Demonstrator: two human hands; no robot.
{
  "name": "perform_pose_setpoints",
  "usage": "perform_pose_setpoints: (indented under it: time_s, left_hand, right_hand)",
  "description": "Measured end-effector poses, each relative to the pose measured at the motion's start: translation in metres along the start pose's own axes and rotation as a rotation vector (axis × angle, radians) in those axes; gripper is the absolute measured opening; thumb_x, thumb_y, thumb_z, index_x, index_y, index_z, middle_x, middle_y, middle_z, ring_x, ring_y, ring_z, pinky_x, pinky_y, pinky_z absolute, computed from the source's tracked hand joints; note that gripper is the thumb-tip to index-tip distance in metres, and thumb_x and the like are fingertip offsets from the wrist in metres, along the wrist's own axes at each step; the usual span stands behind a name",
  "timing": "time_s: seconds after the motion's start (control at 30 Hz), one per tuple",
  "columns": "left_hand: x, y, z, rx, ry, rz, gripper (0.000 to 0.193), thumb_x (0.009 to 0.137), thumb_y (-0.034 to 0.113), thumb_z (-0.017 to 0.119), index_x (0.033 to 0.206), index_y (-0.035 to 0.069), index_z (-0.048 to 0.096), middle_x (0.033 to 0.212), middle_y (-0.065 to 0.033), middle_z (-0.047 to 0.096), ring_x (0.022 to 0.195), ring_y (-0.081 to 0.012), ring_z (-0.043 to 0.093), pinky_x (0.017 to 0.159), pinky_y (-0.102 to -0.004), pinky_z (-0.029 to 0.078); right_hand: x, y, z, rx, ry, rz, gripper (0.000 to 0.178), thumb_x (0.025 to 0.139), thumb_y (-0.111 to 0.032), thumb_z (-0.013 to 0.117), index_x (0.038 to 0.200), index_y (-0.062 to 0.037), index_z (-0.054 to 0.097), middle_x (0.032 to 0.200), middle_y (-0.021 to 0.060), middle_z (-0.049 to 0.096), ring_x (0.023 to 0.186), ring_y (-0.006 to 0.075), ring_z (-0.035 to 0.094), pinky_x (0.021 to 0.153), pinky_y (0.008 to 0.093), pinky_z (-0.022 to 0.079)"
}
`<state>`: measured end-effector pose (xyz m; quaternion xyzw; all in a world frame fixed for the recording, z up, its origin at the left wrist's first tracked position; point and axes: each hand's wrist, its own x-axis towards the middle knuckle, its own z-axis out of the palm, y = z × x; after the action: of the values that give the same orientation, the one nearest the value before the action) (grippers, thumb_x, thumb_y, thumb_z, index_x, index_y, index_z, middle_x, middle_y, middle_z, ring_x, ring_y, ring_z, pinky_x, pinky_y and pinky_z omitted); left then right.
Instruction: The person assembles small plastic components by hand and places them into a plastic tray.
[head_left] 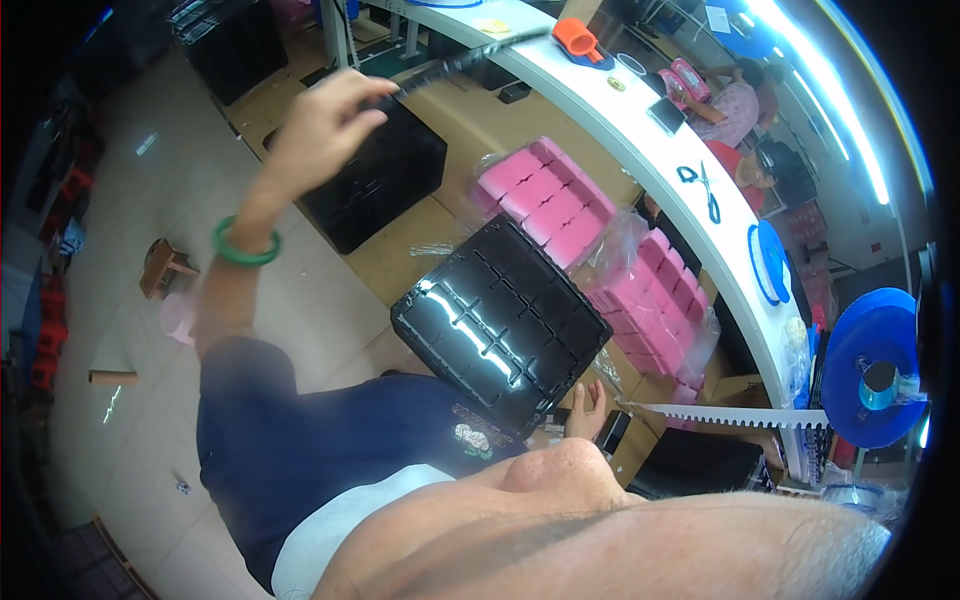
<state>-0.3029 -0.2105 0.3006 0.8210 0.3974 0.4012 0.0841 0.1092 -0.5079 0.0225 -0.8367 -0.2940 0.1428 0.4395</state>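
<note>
My left hand, below a green bangle, is raised at the upper left. Its thumb and fingers pinch the end of a thin dark strip, which stretches right toward the white table. In front of my body sits a shiny black block of compartmented trays, tilted toward me. By its lower right corner is my right hand, fingers stretched out and a little apart. Whether they touch the trays I cannot tell. A small black object lies next to those fingers.
Pink compartmented trays in clear film stand beyond the black ones. Another black stack rests on cardboard below my left arm. The curved white table carries scissors, an orange tape dispenser and blue reels. People work behind it.
</note>
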Motion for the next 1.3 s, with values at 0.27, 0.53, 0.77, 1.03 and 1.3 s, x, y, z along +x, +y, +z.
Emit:
perform_pose_setpoints:
  time_s: [0.27,0.53,0.77,1.03,1.3]
  left_hand:
    - [-0.104,-0.208,0.199,0.452,-0.114,-0.171,0.023,0.088,0.009,0.054,0.106,0.009,0.068,0.094,-0.0063,0.057,0.092,-0.0255,0.060,0.072,-0.0399,0.054]
    - [-0.129,-0.205,0.203,0.646,-0.086,-0.222,0.030,0.088,0.007,0.053,0.115,0.008,0.065,0.093,-0.0084,0.051,0.088,-0.0265,0.058,0.066,-0.0394,0.054]
    - [-0.125,-0.189,0.194,0.608,-0.330,-0.310,0.044,0.083,0.013,0.060,0.126,0.003,0.056,0.113,-0.0127,0.052,0.106,-0.0313,0.054,0.081,-0.0440,0.052]
    - [-0.116,-0.017,0.244,-0.280,-0.088,-0.077,0.039,0.083,0.010,0.064,0.121,0.002,0.059,0.120,-0.0188,0.058,0.116,-0.0386,0.052,0.102,-0.0447,0.041]
    - [-0.141,0.150,0.262,-0.914,-0.830,-0.030,0.057,0.086,0.033,0.072,0.133,0.005,0.055,0.112,-0.0078,0.061,0.080,-0.0175,0.057,0.072,-0.0289,0.048]
  right_hand:
    - [0.005,-0.012,-0.010,0.077,-0.064,-0.071,0.049,0.089,-0.029,0.069,0.129,-0.0038,0.058,0.121,0.0152,0.065,0.115,0.0252,0.059,0.104,0.0379,0.038]
    - [-0.008,-0.021,-0.052,0.279,0.062,0.018,0.039,0.093,-0.020,0.066,0.124,0.0028,0.060,0.115,0.0141,0.067,0.110,0.0208,0.060,0.100,0.0340,0.041]
    - [0.052,0.022,-0.083,-0.289,0.848,-0.109,0.070,0.084,-0.028,0.076,0.137,0.0059,0.045,0.140,0.0217,0.047,0.128,0.0334,0.044,0.107,0.0403,0.035]
    - [0.093,0.020,-0.085,0.260,0.299,-0.029,0.038,0.092,-0.024,0.068,0.115,0.0062,0.066,0.097,0.0115,0.071,0.088,0.0141,0.063,0.079,0.0275,0.048]
    - [0.023,-0.139,-0.044,0.676,-0.269,0.011,0.030,0.094,-0.019,0.065,0.111,0.0047,0.066,0.090,0.0129,0.072,0.080,0.0173,0.069,0.070,0.0281,0.056]
